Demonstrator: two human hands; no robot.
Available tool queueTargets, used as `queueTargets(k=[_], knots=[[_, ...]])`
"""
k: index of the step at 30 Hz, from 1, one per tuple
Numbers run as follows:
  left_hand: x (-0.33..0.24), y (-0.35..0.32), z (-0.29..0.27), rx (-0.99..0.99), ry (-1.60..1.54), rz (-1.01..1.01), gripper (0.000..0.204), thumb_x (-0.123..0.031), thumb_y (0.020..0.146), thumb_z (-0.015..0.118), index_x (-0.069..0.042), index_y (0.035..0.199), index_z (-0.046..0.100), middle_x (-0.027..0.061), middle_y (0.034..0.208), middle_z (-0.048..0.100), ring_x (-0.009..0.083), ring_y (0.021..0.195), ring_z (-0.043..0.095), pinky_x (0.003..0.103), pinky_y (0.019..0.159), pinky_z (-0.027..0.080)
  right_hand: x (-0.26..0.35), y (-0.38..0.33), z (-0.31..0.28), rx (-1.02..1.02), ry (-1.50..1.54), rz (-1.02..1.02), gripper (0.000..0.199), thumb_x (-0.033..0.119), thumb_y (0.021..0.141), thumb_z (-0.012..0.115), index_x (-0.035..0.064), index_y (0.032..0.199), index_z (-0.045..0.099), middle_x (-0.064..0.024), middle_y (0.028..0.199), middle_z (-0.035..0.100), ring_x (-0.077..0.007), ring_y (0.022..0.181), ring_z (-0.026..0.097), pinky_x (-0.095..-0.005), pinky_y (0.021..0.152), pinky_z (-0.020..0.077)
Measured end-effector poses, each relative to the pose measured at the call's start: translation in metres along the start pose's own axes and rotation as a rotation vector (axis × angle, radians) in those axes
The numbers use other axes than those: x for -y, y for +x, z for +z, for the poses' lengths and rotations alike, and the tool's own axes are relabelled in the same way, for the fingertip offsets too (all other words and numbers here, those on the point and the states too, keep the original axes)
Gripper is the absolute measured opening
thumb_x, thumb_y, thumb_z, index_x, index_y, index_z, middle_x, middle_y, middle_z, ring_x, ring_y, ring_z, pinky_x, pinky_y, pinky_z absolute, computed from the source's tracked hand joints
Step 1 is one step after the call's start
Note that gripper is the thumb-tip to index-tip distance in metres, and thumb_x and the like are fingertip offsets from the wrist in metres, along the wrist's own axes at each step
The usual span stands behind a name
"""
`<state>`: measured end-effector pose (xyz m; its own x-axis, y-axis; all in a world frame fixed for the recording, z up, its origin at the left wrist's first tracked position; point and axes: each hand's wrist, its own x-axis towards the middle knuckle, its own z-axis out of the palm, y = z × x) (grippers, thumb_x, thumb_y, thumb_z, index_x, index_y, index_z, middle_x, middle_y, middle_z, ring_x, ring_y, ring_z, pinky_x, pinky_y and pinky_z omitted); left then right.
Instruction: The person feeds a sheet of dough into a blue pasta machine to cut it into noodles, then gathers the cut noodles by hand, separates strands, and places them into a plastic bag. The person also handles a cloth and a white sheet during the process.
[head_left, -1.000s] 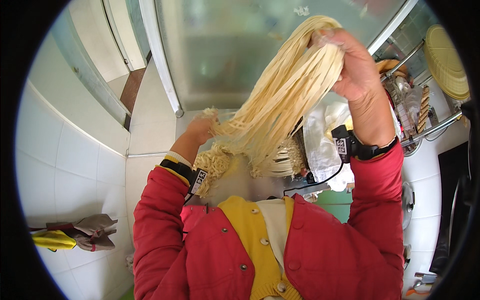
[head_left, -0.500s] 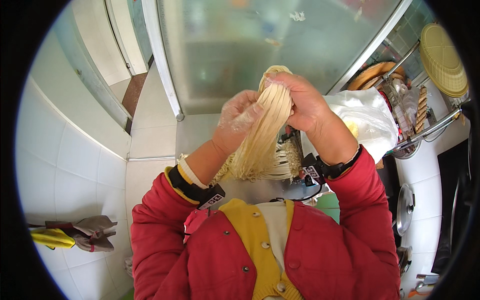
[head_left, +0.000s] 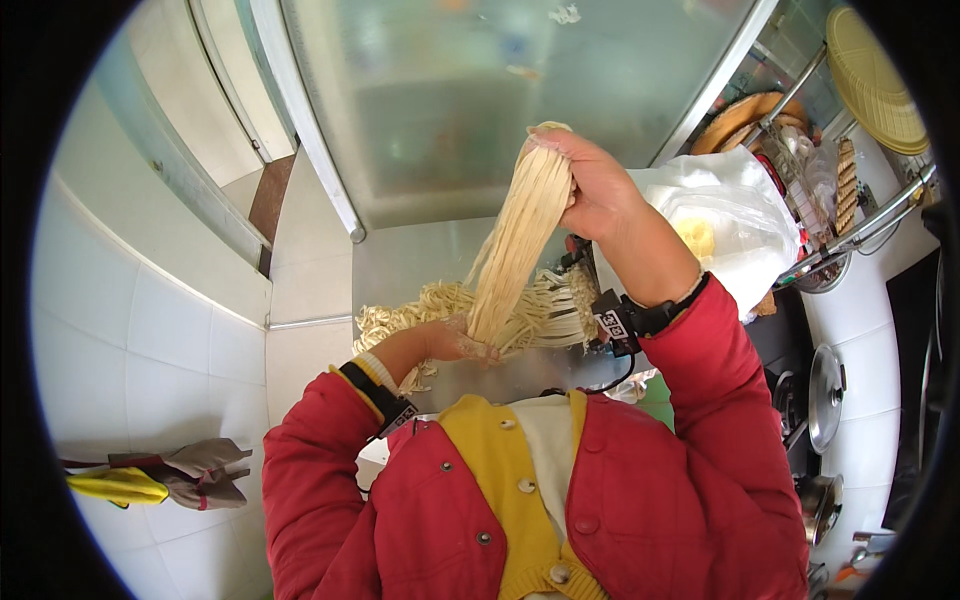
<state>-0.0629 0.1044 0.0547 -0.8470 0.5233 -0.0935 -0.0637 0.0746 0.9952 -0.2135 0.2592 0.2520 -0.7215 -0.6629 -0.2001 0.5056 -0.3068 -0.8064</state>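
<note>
A long bundle of raw noodles (head_left: 522, 225) stretches slantwise between my two floury hands. My right hand (head_left: 592, 190) is closed round its raised upper end, where the strands fold over. Lower down, my left hand (head_left: 462, 340) is closed about the bottom end, its fingers partly under the strands. More noodles lie on the grey metal worktop (head_left: 400, 250): a curly heap (head_left: 400, 312) beside my left hand and straighter strands (head_left: 555, 315) to the right, below my right wrist. The hanging bundle hides part of these.
To the right, a white plastic bag (head_left: 725, 215) with something yellow sits by a metal rack (head_left: 880, 220). A silver pot lid (head_left: 826, 400) and a pot (head_left: 820, 505) stand farther right. A frosted glass panel (head_left: 520, 110) rises behind the worktop. Cloths (head_left: 190, 473) hang on the left wall.
My left hand has slid down from the bundle's upper part to its lower end, near the worktop. My right hand keeps its hold up high. More of the noodles on the worktop show.
</note>
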Motion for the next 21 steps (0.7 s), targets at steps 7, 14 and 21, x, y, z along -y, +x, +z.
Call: queueTargets(k=[7, 14, 21], knots=[[-0.105, -0.009, -0.006, -0.073, -0.298, 0.162, 0.024, -0.020, 0.091, 0.066, -0.002, 0.106, 0.061, 0.0045, 0.074, 0.061, 0.0146, 0.067, 0.060, 0.030, 0.064, 0.051, -0.053, 0.035, -0.052, -0.021, 0.057, 0.198, 0.012, 0.013, 0.087, 0.067, 0.0069, 0.085, 0.057, -0.0040, 0.079, 0.061, -0.0205, 0.068, 0.063, -0.0379, 0.065, 0.0548], [-0.207, 0.014, -0.013, -0.195, -0.273, 0.363, 0.013, -0.017, 0.093, 0.062, -0.004, 0.094, 0.058, 0.0038, 0.069, 0.055, 0.0156, 0.064, 0.057, 0.031, 0.064, 0.049, -0.084, 0.036, -0.071, 0.235, 0.165, 0.389, 0.030, 0.027, 0.095, 0.055, 0.0038, 0.113, 0.062, -0.0086, 0.102, 0.068, -0.0216, 0.088, 0.069, -0.0385, 0.078, 0.0593], [-0.252, 0.027, -0.035, -0.306, -0.466, 0.337, 0.015, -0.024, 0.097, 0.055, -0.010, 0.089, 0.054, -0.0015, 0.067, 0.049, 0.0131, 0.062, 0.052, 0.033, 0.074, 0.051, -0.071, 0.010, -0.071, 0.076, -0.217, 0.121, 0.068, 0.057, 0.099, 0.032, -0.0010, 0.111, 0.066, -0.0025, 0.080, 0.067, -0.0121, 0.072, 0.062, -0.0253, 0.057, 0.0485]])
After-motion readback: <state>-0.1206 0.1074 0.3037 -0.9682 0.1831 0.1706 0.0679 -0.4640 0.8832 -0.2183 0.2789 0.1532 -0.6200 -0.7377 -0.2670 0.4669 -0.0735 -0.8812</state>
